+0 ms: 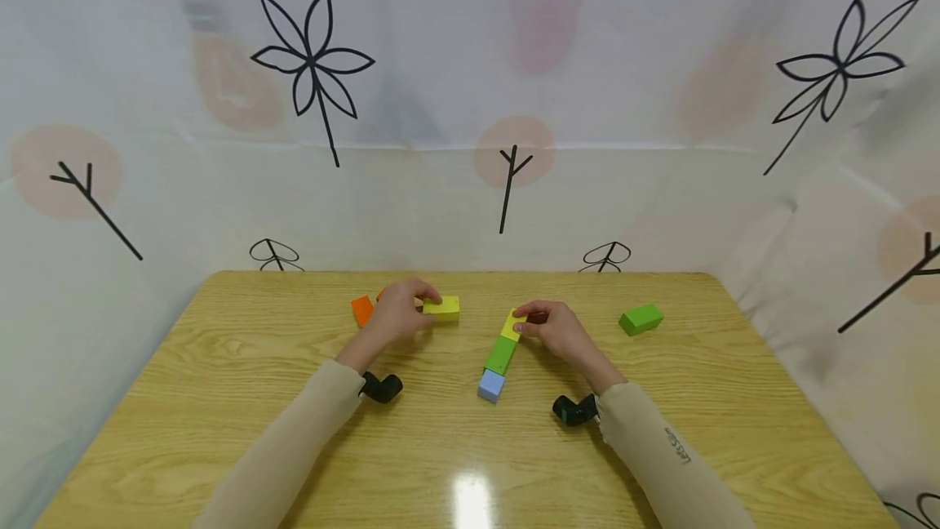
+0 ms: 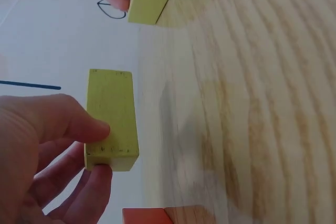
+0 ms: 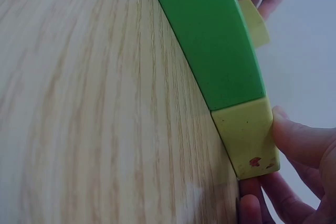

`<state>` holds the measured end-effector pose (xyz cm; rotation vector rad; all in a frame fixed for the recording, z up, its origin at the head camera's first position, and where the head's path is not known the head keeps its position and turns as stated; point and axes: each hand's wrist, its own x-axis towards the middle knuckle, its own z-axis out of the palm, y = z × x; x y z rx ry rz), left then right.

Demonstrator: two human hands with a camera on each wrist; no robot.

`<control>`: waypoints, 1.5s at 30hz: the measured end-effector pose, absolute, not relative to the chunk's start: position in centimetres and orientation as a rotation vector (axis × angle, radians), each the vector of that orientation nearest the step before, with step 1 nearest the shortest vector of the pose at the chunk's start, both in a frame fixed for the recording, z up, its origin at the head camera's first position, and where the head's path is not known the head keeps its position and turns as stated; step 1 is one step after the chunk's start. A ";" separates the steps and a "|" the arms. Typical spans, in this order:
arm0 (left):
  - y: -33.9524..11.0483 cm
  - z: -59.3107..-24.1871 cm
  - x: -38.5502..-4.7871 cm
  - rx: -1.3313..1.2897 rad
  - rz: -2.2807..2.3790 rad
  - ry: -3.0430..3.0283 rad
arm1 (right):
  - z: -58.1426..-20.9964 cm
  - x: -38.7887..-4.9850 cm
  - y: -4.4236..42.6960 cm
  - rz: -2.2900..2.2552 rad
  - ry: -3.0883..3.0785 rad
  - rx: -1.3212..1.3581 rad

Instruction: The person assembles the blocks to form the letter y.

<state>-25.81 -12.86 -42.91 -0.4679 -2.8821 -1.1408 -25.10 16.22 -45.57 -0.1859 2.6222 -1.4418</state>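
Note:
My left hand (image 1: 396, 315) pinches a yellow rectangular block (image 1: 444, 309) between thumb and fingers; in the left wrist view this block (image 2: 112, 111) is held just off the table. Nearer the middle lies a slanted row of blocks set end to end: a blue block (image 1: 491, 385) in front, a green block (image 1: 501, 355) in the middle, and a second yellow block (image 1: 510, 326) at the far end. With thumb and fingertips, my right hand (image 1: 561, 331) grips that far yellow block. In the right wrist view it (image 3: 247, 140) touches the end of the green one.
Beside my left hand lies an orange block (image 1: 362, 311), with another orange piece (image 1: 380, 295) mostly hidden behind the hand. A separate green block (image 1: 641, 319) sits at the right on the wooden table (image 1: 411, 464). A patterned cloth (image 1: 433, 202) hangs behind the table.

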 end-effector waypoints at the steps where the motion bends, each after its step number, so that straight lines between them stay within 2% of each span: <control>1: -12.9 -42.9 -25.6 -0.474 -1.149 -2.889 | -45.6 -25.1 16.2 -1.440 2.624 -0.191; 25: -12.4 -42.6 -23.0 -1.119 -1.143 -3.018 | -45.7 -25.3 16.3 -1.451 2.608 -0.166; 33: -12.2 -42.6 -22.8 -1.229 -1.164 -2.996 | -45.7 -25.3 16.3 -1.444 2.607 -0.170; 45: -11.7 -43.0 -22.8 -1.254 -1.093 -3.004 | -45.5 -25.1 16.2 -1.438 2.608 -0.176</control>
